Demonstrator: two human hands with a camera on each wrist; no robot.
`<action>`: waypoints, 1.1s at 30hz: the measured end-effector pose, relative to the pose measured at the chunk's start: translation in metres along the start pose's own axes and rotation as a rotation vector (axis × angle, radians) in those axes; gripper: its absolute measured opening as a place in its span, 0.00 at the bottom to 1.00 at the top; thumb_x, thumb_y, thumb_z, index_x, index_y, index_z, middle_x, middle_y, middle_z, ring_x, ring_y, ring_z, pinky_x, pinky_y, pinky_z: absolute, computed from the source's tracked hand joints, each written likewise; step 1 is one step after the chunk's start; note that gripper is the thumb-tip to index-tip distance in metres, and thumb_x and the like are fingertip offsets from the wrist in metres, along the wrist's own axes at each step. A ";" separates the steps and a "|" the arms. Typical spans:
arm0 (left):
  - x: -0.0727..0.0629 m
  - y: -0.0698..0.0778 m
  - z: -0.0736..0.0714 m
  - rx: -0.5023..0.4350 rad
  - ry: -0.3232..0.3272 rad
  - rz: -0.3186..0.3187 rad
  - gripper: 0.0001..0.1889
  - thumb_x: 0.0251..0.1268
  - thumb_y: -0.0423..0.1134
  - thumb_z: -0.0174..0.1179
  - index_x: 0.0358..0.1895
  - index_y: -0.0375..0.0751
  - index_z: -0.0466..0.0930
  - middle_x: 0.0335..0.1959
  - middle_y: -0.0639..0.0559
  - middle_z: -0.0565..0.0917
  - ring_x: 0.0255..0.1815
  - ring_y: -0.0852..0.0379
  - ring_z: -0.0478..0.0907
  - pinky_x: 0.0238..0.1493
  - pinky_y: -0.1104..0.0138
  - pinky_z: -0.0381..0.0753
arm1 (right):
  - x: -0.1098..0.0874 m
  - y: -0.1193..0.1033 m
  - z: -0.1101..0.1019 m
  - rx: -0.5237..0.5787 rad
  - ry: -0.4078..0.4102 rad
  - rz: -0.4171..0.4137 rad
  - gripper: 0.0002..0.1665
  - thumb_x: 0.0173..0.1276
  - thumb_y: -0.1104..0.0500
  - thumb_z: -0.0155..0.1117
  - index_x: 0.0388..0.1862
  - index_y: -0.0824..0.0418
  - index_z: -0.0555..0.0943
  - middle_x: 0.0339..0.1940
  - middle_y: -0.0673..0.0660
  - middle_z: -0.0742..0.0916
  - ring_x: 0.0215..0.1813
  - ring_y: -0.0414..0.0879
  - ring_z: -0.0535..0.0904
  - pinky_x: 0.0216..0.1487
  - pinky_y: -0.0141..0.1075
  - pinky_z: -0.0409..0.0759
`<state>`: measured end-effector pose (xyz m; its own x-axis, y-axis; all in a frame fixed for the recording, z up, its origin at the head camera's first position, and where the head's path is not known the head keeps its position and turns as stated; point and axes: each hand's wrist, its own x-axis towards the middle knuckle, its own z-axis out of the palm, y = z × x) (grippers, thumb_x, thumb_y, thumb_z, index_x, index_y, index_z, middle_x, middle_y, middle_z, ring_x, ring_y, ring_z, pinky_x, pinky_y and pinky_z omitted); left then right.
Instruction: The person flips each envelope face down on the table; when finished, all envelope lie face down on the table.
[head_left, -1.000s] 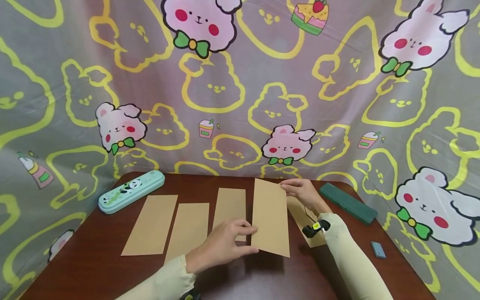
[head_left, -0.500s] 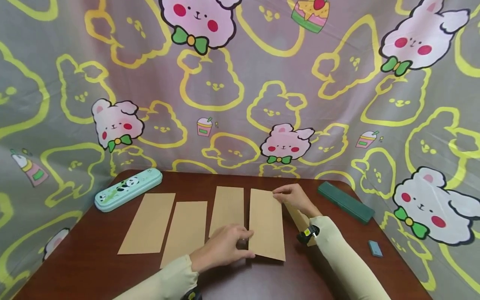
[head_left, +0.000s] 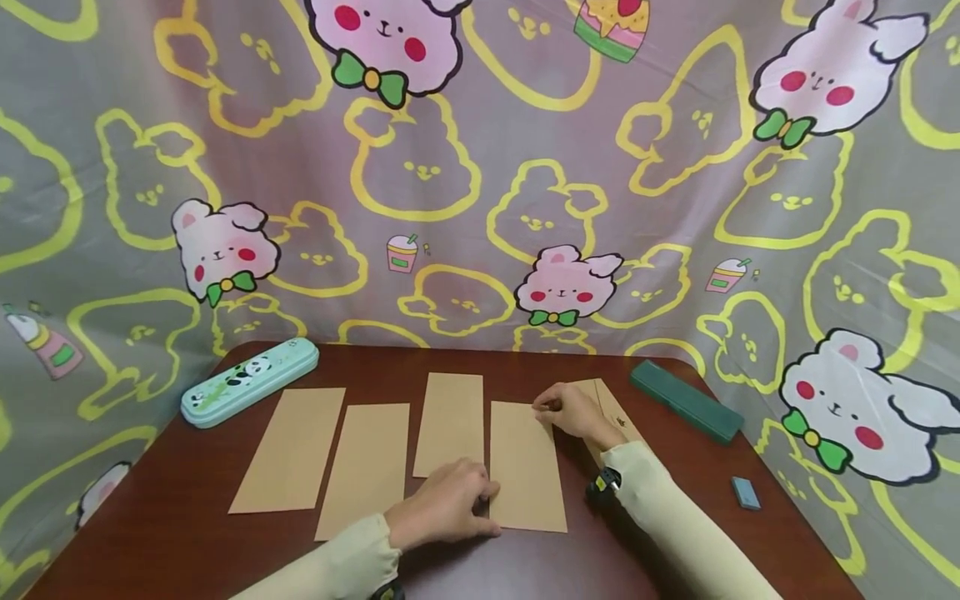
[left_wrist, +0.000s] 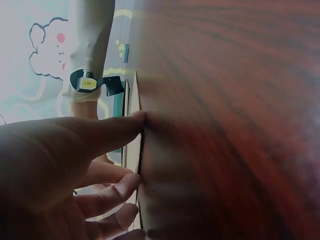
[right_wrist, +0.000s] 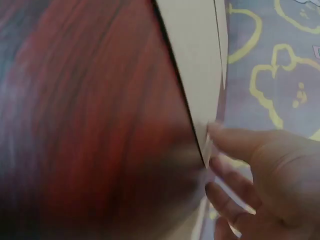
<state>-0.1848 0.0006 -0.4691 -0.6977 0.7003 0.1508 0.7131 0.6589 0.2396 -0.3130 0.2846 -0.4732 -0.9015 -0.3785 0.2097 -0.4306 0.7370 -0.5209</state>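
Note:
A brown kraft paper envelope (head_left: 525,475) lies on the table, right of centre, between the two hands. My left hand (head_left: 442,504) rests at its left edge, thumb near the close corner and fingertips touching the paper. With thumb and fingers my right hand (head_left: 573,412) pinches the far right corner; that corner also shows in the right wrist view beside the thumb (right_wrist: 245,142). Another brown envelope (head_left: 618,421), with flap lines and a small dark mark, lies partly hidden behind the right wrist. Three more brown pieces, such as the middle one (head_left: 450,425), lie to the left.
A mint pencil case (head_left: 251,382) with a panda print lies at the back left of the dark wooden table (head_left: 150,533). On the right are a dark green case (head_left: 686,400) and a small blue block (head_left: 746,493). A patterned curtain (head_left: 450,317) surrounds the table.
The envelope between my hands, raised and tilted a second ago, has come down onto the table. My right hand has moved down and left with it, uncovering more of the rightmost envelope.

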 end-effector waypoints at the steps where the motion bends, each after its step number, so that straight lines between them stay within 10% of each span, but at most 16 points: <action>1: 0.001 -0.001 0.000 0.005 -0.007 0.002 0.25 0.51 0.59 0.77 0.23 0.49 0.72 0.25 0.64 0.68 0.28 0.66 0.62 0.25 0.72 0.59 | 0.000 0.002 -0.006 -0.013 0.005 0.037 0.11 0.67 0.61 0.73 0.48 0.62 0.90 0.45 0.58 0.90 0.42 0.45 0.84 0.41 0.35 0.81; 7: 0.021 0.022 -0.002 0.028 -0.042 0.040 0.28 0.55 0.64 0.72 0.56 0.55 0.88 0.42 0.62 0.83 0.41 0.66 0.74 0.44 0.70 0.77 | -0.012 0.027 -0.060 -0.100 0.003 0.268 0.18 0.73 0.55 0.67 0.55 0.66 0.86 0.52 0.66 0.89 0.46 0.56 0.87 0.42 0.48 0.85; 12: 0.078 0.061 -0.003 0.147 -0.110 0.057 0.37 0.56 0.70 0.68 0.67 0.59 0.80 0.55 0.60 0.83 0.54 0.61 0.78 0.51 0.69 0.77 | -0.007 0.052 -0.088 -0.170 -0.069 0.336 0.22 0.72 0.57 0.67 0.55 0.73 0.83 0.54 0.72 0.87 0.53 0.65 0.85 0.53 0.56 0.84; 20: 0.148 0.097 0.025 0.288 -0.254 -0.144 0.44 0.59 0.83 0.48 0.78 0.70 0.63 0.75 0.59 0.69 0.74 0.56 0.67 0.66 0.64 0.72 | 0.012 0.068 -0.082 -0.204 -0.198 0.417 0.32 0.68 0.53 0.72 0.65 0.68 0.80 0.61 0.68 0.85 0.57 0.62 0.85 0.57 0.54 0.83; 27: 0.146 0.093 0.031 0.410 -0.222 -0.130 0.30 0.58 0.79 0.57 0.50 0.62 0.85 0.58 0.63 0.83 0.61 0.59 0.78 0.55 0.65 0.79 | 0.008 0.073 -0.086 -0.236 -0.224 0.379 0.23 0.65 0.54 0.76 0.52 0.68 0.84 0.46 0.62 0.88 0.44 0.53 0.83 0.48 0.48 0.84; 33: 0.143 0.076 0.030 0.353 -0.148 -0.008 0.26 0.57 0.72 0.65 0.20 0.55 0.78 0.34 0.61 0.87 0.42 0.63 0.82 0.43 0.70 0.78 | 0.001 0.074 -0.091 -0.102 -0.258 0.397 0.20 0.64 0.59 0.77 0.48 0.69 0.81 0.31 0.57 0.85 0.30 0.47 0.81 0.32 0.38 0.80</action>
<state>-0.2286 0.1591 -0.4578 -0.7045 0.7097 0.0038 0.7052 0.7007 -0.1083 -0.3494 0.3896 -0.4359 -0.9625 -0.1743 -0.2078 -0.0693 0.8988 -0.4328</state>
